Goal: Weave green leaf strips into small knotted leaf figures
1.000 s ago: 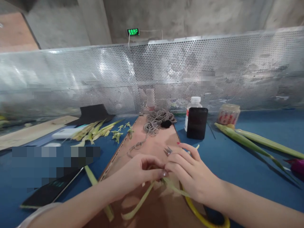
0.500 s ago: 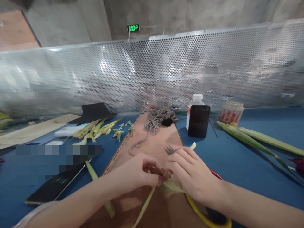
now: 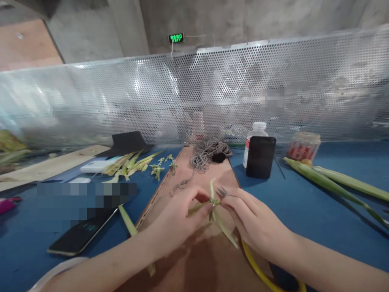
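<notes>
Both hands meet over a brown board (image 3: 209,178) and pinch green leaf strips (image 3: 223,229) crossed together. My left hand (image 3: 182,215) grips the strips from the left with fingertips. From the right, my right hand (image 3: 252,219) holds the same strips and also a small pair of metal scissors (image 3: 222,191), whose tips poke out above the fingers. One strip end sticks up between the hands, and others trail down over the board.
Grey twine (image 3: 206,152) lies at the board's far end. A black phone (image 3: 260,157) leans on a white bottle (image 3: 255,132); a jar (image 3: 303,146) and long green stalks (image 3: 331,182) lie right. Leaf scraps (image 3: 133,162), another phone (image 3: 82,233), a yellow ring (image 3: 261,271) and a perforated metal screen (image 3: 212,93) surround the board.
Both hands have lifted slightly and moved away from me along the board. The leaf strips are now gathered and crossed between the fingertips, with one end sticking upward.
</notes>
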`<act>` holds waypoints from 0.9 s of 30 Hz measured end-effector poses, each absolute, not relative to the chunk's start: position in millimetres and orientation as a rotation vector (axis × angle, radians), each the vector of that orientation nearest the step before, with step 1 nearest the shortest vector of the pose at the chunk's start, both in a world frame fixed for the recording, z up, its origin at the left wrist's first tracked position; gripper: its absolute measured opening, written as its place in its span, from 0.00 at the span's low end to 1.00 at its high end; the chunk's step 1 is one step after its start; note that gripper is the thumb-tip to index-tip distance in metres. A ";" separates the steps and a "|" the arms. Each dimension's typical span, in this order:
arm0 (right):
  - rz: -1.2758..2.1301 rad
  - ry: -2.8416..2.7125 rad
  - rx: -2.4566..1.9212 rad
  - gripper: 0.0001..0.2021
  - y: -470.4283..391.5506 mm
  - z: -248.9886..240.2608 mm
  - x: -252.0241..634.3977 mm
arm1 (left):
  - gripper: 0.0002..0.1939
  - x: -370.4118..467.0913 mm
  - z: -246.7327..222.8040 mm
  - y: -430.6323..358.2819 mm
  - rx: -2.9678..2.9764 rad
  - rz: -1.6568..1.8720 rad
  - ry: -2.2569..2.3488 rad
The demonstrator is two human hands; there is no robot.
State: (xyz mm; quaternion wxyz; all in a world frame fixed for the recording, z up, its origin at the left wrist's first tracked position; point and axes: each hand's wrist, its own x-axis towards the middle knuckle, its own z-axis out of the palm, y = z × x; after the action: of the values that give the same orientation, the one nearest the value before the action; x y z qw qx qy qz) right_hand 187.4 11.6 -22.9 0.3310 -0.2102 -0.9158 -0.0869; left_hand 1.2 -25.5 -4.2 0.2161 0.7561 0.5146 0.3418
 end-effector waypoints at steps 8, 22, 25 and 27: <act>-0.169 -2.481 -0.603 0.10 12.6 -23.6 187.5 | 0.10 -0.4 -6.9 -25.9 2.267 0.873 1.351; -0.206 -2.688 -0.526 0.10 3.9 -12.3 187.3 | 0.11 4.4 -1.7 -40.2 2.094 0.712 1.245; -0.238 -2.723 -0.498 0.10 3.9 -12.1 188.1 | 0.11 5.4 -4.2 -39.3 2.062 0.720 1.252; -0.277 -2.743 -0.513 0.09 3.4 -12.1 188.1 | 0.11 6.7 -1.1 -40.5 2.031 0.691 1.244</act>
State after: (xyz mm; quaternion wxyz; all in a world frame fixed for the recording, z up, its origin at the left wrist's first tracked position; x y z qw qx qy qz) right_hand 188.1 3.4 -12.1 0.1680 -0.1803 -0.9643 -0.0973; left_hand 6.7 -40.5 -1.1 0.3247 0.7747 0.4743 0.2636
